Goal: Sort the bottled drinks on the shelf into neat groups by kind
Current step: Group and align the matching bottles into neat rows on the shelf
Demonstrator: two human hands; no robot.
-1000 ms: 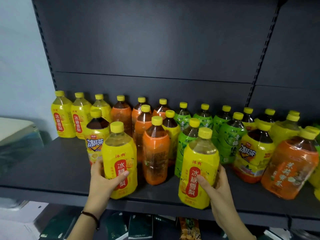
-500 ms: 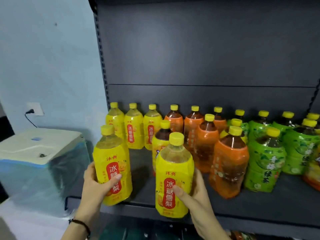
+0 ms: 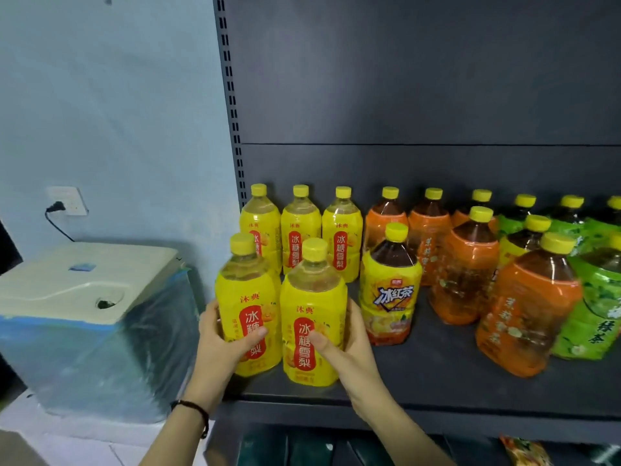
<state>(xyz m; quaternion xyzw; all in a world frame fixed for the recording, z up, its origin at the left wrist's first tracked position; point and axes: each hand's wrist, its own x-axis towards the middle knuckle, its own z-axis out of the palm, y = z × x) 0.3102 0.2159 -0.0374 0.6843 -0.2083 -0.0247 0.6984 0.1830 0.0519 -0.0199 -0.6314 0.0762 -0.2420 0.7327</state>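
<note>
At the far left a wall socket [image 3: 67, 200] has a black plug in it. Below it sits a white-topped box [image 3: 84, 297] wrapped in clear and blue film, just beside the shelf [image 3: 437, 375].

Your left hand [image 3: 221, 334], with a dark band [image 3: 193, 408] on its wrist, grips the first yellow bottle [image 3: 247, 307] low on the label. The thumb lies across the front and the fingers curl round the left side. That bottle is upright at the shelf's front left corner.

Touching it on the right is the second yellow bottle [image 3: 312, 317], also upright and near the front edge. Your right hand [image 3: 346, 338] wraps it from the right, thumb pressed on the red label and fingers curled behind. This view does not show whether either base rests on the shelf or hangs just above it.

Behind the pair, three more yellow bottles [image 3: 300, 237] of the same kind stand side by side along the back panel.

Just beside your right hand stands an iced tea bottle [image 3: 391, 287], dark drink above a yellow label with blue lettering. Further right come the orange bottles [image 3: 467, 264], some at the back and two nearer the front. The green bottles [image 3: 594, 324] close the row, running out of view at the right edge.
</note>
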